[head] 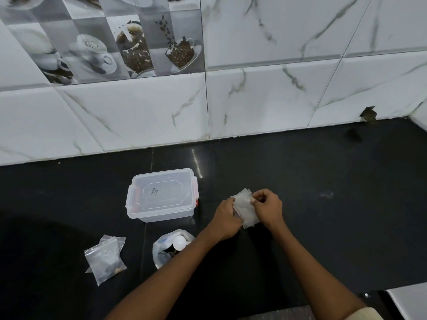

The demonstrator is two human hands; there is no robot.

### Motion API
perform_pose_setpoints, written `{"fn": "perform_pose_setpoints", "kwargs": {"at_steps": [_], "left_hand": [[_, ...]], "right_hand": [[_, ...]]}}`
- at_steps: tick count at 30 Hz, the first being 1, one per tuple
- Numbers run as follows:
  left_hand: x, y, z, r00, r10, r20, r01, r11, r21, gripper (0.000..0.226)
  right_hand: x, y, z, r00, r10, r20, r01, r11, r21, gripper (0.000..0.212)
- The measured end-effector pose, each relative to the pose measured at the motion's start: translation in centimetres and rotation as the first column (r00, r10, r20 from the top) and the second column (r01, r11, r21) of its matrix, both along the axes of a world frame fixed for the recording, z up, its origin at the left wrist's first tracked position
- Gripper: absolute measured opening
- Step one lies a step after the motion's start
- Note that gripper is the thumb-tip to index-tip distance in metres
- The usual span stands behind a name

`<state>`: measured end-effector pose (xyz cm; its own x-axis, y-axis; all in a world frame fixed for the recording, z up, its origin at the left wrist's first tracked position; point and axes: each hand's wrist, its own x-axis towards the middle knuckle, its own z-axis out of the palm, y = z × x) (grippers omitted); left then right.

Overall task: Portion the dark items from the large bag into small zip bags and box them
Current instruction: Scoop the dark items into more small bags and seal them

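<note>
Both of my hands hold a small stack of empty clear zip bags [245, 209] above the black counter. My left hand [227, 219] grips the stack's left edge, and my right hand [268, 207] pinches its upper right edge. The large open bag [165, 248] with dark items inside sits near my left forearm, with a white scoop [181, 241] resting in it. Filled small zip bags [105, 258] with dark contents lie at the front left. A clear plastic box [161, 196] with its lid on and orange clips stands behind the large bag.
The black counter [323, 215] runs back to a white marble-tiled wall [254, 100]. A chipped hole in the tile [369, 114] shows at the far right. A white surface [409, 303] lies past the counter's front right edge.
</note>
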<state>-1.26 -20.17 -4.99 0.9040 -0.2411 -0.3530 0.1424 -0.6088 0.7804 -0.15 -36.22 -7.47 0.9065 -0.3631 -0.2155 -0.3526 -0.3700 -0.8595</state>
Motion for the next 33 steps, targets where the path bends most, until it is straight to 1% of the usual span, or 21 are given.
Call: {"fn": "perform_pose_setpoints", "kwargs": {"at_steps": [3, 6, 8, 10, 11, 12, 13, 15, 17, 19, 21, 25, 29, 33], "left_hand": [[0.0, -0.1, -0.1, 0.999, 0.039, 0.006, -0.039, 0.999, -0.038, 0.075], [0.1, -0.3, -0.1, 0.99, 0.136, 0.036, -0.132, 0.987, -0.089, 0.082], [0.3, -0.3, 0.3, 0.973, 0.224, 0.055, -0.213, 0.964, -0.158, 0.073], [0.4, -0.1, 0.9, 0.948, 0.303, 0.102, -0.276, 0.937, -0.214, 0.054], [0.4, 0.1, 1.2, 0.936, 0.326, 0.132, -0.29, 0.927, -0.236, 0.045], [0.4, 0.3, 1.5, 0.928, 0.337, 0.157, -0.292, 0.923, -0.252, 0.037], [0.4, 0.5, 1.7, 0.923, 0.34, 0.179, -0.288, 0.921, -0.263, 0.032], [0.3, 1.0, 2.0, 0.92, 0.334, 0.204, -0.274, 0.922, -0.273, 0.031], [0.1, 1.6, 2.2, 0.913, 0.335, 0.234, -0.272, 0.925, -0.264, 0.032], [0.0, 2.1, 2.3, 0.896, 0.353, 0.27, -0.284, 0.922, -0.263, 0.031], [-0.2, 2.6, 2.5, 0.88, 0.383, 0.282, -0.311, 0.911, -0.27, 0.028], [-0.4, 4.0, 3.0, 0.858, 0.427, 0.284, -0.347, 0.892, -0.29, 0.03], [-0.9, 5.3, 3.1, 0.851, 0.463, 0.249, -0.376, 0.867, -0.326, 0.031], [-1.3, 6.5, 3.6, 0.846, 0.496, 0.195, -0.406, 0.838, -0.366, 0.033]], "right_hand": [[-0.4, 0.1, 0.1, 0.999, -0.044, 0.025, 0.04, 0.985, 0.165, 0.017], [-1.1, 0.6, 1.1, 0.994, -0.099, 0.05, 0.072, 0.92, 0.385, 0.02], [-1.6, 1.0, 1.9, 0.993, -0.107, 0.04, 0.074, 0.868, 0.492, 0.019], [-2.1, 1.3, 2.3, 0.995, -0.089, 0.045, 0.053, 0.855, 0.515, 0.02], [-2.3, 1.4, 2.4, 0.995, -0.074, 0.063, 0.033, 0.868, 0.495, 0.022], [-2.5, 1.6, 2.6, 0.994, -0.052, 0.096, 0.005, 0.898, 0.44, 0.027], [-2.7, 1.7, 2.7, 0.99, -0.022, 0.141, -0.029, 0.935, 0.353, 0.033], [-2.9, 2.1, 3.3, 0.966, 0.07, 0.249, -0.108, 0.984, 0.144, 0.047], [-2.9, 2.8, 4.0, 0.924, 0.19, 0.332, -0.188, 0.981, -0.039, 0.05], [-2.9, 3.4, 4.6, 0.885, 0.305, 0.353, -0.247, 0.948, -0.2, 0.043], [-2.8, 3.9, 5.0, 0.853, 0.37, 0.367, -0.263, 0.914, -0.31, 0.035], [-2.9, 4.9, 5.4, 0.825, 0.394, 0.406, -0.229, 0.889, -0.397, 0.025], [-3.4, 5.9, 5.7, 0.794, 0.419, 0.441, -0.234, 0.88, -0.414, 0.023], [-3.7, 7.0, 5.7, 0.767, 0.383, 0.516, -0.145, 0.885, -0.442, 0.017]]}}
